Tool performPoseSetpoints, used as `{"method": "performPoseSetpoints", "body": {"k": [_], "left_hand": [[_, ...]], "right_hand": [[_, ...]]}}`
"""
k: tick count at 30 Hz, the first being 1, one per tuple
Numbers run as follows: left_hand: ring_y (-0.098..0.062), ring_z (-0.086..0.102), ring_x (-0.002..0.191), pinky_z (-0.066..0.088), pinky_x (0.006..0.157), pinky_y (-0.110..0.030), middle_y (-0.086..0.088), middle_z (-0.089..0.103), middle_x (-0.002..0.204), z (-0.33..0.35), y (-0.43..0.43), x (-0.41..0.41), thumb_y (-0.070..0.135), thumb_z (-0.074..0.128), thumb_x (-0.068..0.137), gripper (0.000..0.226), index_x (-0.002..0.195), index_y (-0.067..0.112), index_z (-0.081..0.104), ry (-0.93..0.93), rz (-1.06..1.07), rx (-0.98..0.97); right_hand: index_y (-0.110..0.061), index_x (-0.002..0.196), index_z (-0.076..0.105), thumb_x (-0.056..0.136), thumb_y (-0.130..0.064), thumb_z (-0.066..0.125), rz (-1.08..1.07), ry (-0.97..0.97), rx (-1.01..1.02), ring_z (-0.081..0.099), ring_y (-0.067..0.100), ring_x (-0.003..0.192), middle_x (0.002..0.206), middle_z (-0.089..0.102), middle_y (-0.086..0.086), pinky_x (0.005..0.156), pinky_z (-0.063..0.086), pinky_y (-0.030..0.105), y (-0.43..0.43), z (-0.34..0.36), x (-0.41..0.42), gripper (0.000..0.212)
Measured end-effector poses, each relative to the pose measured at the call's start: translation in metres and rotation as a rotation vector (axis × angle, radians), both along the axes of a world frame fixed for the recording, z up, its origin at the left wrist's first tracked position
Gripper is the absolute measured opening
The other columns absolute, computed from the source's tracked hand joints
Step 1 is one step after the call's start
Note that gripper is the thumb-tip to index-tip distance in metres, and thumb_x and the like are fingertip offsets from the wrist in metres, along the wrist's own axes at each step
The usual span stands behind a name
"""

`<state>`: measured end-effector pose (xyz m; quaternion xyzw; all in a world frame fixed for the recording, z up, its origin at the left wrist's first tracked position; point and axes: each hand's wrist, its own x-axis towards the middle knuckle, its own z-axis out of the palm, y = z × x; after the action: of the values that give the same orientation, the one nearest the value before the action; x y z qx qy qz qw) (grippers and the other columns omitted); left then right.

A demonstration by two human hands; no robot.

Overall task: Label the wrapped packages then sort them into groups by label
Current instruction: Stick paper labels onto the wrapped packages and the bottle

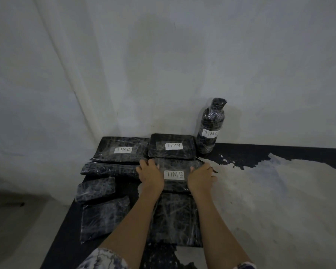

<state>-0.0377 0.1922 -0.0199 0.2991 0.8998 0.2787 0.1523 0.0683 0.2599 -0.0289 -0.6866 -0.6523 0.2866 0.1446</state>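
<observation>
The left hand grips the left side of a flat black package wrapped in shiny plastic. The right hand grips its right side. Its white label says TIMB. It lies in the middle of the black and white counter, right in front of a second flat black TIMB package. A flat black TIMC package lies far left. A wrapped black bottle marked TIMC stands far right.
</observation>
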Motion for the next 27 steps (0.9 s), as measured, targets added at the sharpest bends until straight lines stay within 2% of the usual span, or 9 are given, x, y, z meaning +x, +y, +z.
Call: {"method": "performPoseSetpoints", "body": {"k": [2, 4, 7, 10, 13, 17, 20, 23, 27], "left_hand": [[-0.035, 0.027, 0.127, 0.030, 0.104, -0.043, -0.017, 0.028, 0.141, 0.001, -0.001, 0.002, 0.035, 0.048, 0.095, 0.048, 0.130, 0.004, 0.041, -0.015, -0.010, 0.000], [-0.034, 0.026, 0.127, 0.031, 0.104, -0.043, -0.014, 0.028, 0.139, -0.001, -0.003, 0.003, 0.054, 0.059, 0.082, 0.073, 0.132, 0.005, 0.037, -0.007, -0.053, -0.019], [-0.032, 0.026, 0.125, 0.032, 0.103, -0.040, -0.013, 0.027, 0.137, -0.002, -0.004, 0.002, 0.062, 0.066, 0.071, 0.090, 0.133, 0.006, 0.034, 0.019, -0.098, -0.043], [-0.032, 0.025, 0.126, 0.032, 0.103, -0.039, -0.013, 0.026, 0.138, 0.000, -0.002, 0.000, 0.057, 0.070, 0.070, 0.088, 0.133, 0.006, 0.035, -0.012, -0.091, -0.048], [-0.033, 0.025, 0.127, 0.032, 0.104, -0.040, -0.014, 0.026, 0.139, 0.000, -0.002, -0.003, 0.042, 0.073, 0.076, 0.077, 0.134, 0.006, 0.036, -0.047, -0.082, -0.030], [-0.035, 0.025, 0.127, 0.027, 0.106, -0.040, -0.016, 0.027, 0.139, -0.005, -0.006, -0.007, 0.026, 0.058, 0.091, 0.054, 0.136, 0.005, 0.039, -0.058, -0.093, 0.014], [-0.033, 0.032, 0.123, 0.022, 0.102, -0.030, -0.017, 0.032, 0.138, -0.009, -0.009, -0.012, 0.017, 0.046, 0.097, 0.042, 0.137, 0.007, 0.041, 0.011, -0.116, 0.025], [-0.033, 0.031, 0.124, 0.022, 0.104, -0.031, -0.016, 0.031, 0.139, -0.009, -0.010, -0.011, 0.019, 0.043, 0.098, 0.045, 0.141, 0.007, 0.036, 0.037, -0.139, -0.012], [-0.035, 0.023, 0.127, 0.025, 0.109, -0.039, -0.015, 0.028, 0.137, -0.005, -0.011, -0.013, 0.043, 0.057, 0.088, 0.068, 0.141, 0.006, 0.035, -0.095, -0.171, 0.001]], "right_hand": [[0.000, 0.132, 0.029, 0.095, -0.041, 0.045, -0.004, 0.027, -0.019, 0.034, 0.039, 0.126, 0.142, 0.034, 0.020, 0.100, 0.032, 0.043, -0.001, 0.000, 0.000, 0.058], [-0.001, 0.135, 0.025, 0.085, -0.057, 0.053, 0.025, 0.045, -0.034, 0.031, 0.037, 0.126, 0.141, 0.031, 0.019, 0.100, 0.034, 0.044, -0.006, -0.001, 0.002, 0.080], [-0.003, 0.133, 0.023, 0.074, -0.068, 0.058, 0.090, 0.014, -0.004, 0.031, 0.035, 0.125, 0.139, 0.030, 0.018, 0.099, 0.036, 0.044, -0.012, -0.003, 0.006, 0.094], [-0.002, 0.133, 0.024, 0.077, -0.060, 0.063, 0.121, 0.013, -0.001, 0.032, 0.035, 0.125, 0.140, 0.030, 0.018, 0.100, 0.034, 0.041, -0.007, -0.003, 0.009, 0.090], [-0.001, 0.133, 0.025, 0.082, -0.049, 0.063, 0.141, -0.025, -0.009, 0.033, 0.034, 0.126, 0.141, 0.031, 0.017, 0.099, 0.032, 0.039, -0.002, -0.002, 0.009, 0.079], [0.000, 0.127, 0.033, 0.094, -0.034, 0.051, 0.087, 0.035, 0.004, 0.036, 0.037, 0.121, 0.137, 0.037, 0.019, 0.096, 0.034, 0.042, -0.004, -0.002, 0.009, 0.051], [0.002, 0.128, 0.034, 0.099, -0.030, 0.041, 0.118, -0.051, 0.034, 0.041, 0.036, 0.121, 0.137, 0.040, 0.020, 0.100, 0.031, 0.040, -0.003, 0.000, 0.009, 0.043], [0.002, 0.127, 0.035, 0.100, -0.027, 0.037, 0.114, -0.060, 0.031, 0.043, 0.035, 0.122, 0.137, 0.041, 0.020, 0.101, 0.030, 0.039, -0.001, 0.005, 0.008, 0.040], [0.004, 0.124, 0.043, 0.094, -0.034, 0.052, 0.094, 0.162, -0.054, 0.045, 0.038, 0.121, 0.133, 0.046, 0.022, 0.103, 0.036, 0.042, 0.000, 0.005, 0.018, 0.050]]}}
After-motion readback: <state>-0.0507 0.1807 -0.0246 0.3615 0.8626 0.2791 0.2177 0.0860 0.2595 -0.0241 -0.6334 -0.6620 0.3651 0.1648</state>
